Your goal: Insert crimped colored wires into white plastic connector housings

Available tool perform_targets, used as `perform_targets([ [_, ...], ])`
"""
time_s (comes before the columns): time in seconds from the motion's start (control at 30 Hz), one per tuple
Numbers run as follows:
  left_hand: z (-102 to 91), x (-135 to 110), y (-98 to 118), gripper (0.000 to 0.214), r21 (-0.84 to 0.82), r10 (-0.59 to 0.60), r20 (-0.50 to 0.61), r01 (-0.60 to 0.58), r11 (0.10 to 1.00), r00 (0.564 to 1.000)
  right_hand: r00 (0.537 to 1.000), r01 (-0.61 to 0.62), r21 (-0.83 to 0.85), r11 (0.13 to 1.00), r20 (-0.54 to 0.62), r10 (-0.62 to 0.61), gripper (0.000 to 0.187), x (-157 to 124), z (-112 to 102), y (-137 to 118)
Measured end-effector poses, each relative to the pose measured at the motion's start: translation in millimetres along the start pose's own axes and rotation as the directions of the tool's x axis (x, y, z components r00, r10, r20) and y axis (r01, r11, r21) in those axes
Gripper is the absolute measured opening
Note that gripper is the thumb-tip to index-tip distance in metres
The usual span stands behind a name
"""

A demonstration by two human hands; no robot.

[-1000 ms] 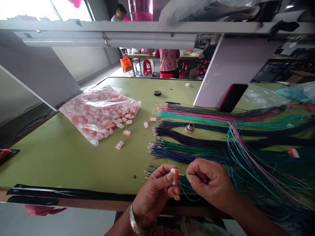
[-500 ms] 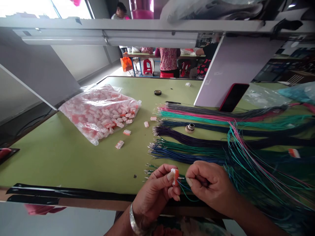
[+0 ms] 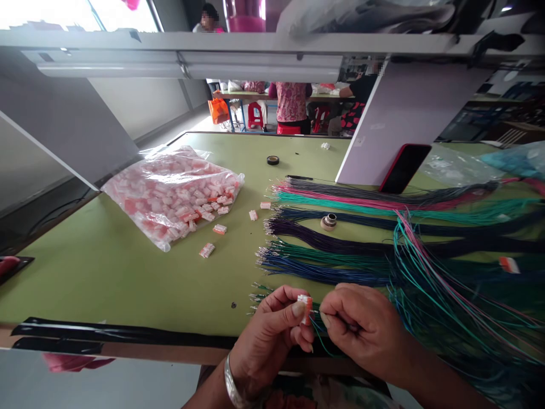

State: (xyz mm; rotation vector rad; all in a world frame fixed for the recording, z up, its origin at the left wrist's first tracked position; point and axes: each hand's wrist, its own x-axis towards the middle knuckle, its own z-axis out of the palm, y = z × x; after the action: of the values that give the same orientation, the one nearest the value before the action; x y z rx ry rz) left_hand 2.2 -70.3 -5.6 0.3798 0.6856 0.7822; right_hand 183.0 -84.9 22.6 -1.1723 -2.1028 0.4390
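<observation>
orange-white wire connector [image 3: 305, 309] is pinched btw thumb & fingers of left hand [image 3: 268, 324], near table edge. right hand [image 3: 361, 326] is closed on thin coloured wires [image 3: 318, 335], ends held just beside connector. plastic bag of connectors [image 3: 170, 199] is lying on green table [image 3: 106, 284], well apart.

A bag of connectors [image 3: 170, 196] is laid on the left of the table [image 3: 128, 284], and loose connectors [image 3: 207, 250] are scattered just right of it. Wires [image 3: 332, 250] are spread across the right side, with a metal fitting [image 3: 328, 222] set between their bundles. A tape roll [image 3: 273, 160] is placed behind them, and a phone [image 3: 404, 168] is propped against a panel [image 3: 409, 119] farther right.
</observation>
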Motion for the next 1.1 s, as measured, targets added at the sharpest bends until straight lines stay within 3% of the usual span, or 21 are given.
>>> perform_targets([
  [0.2,8.1,-4,-6,0.02,0.043,0.005,-0.024,-0.004,0.999,1.0,0.999,-0.037,0.055,0.998,-0.011,0.038,0.019,-4,6,-1],
  [0.4,7.2,-1,-6,0.021,0.045,0.037,-0.042,-0.035,0.998,0.998,0.984,-0.175,0.184,0.967,0.061,0.167,0.017,-4,8,2],
  [0.67,9.1,-2,-11,0.021,0.098,0.069,-0.048,-0.064,0.993,0.996,0.987,-0.155,0.143,0.978,0.069,0.146,0.021,-7,14,1],
  [0.9,8.3,-1,-12,0.022,0.055,0.117,-0.068,-0.114,0.992,0.991,0.971,-0.236,0.253,0.938,0.096,0.218,0.023,-4,11,3],
  [1.1,6.7,0,-11,0.02,0.092,0.141,-0.066,-0.135,0.987,0.988,0.988,-0.156,0.125,0.98,0.032,0.153,0.021,-7,18,0],
])
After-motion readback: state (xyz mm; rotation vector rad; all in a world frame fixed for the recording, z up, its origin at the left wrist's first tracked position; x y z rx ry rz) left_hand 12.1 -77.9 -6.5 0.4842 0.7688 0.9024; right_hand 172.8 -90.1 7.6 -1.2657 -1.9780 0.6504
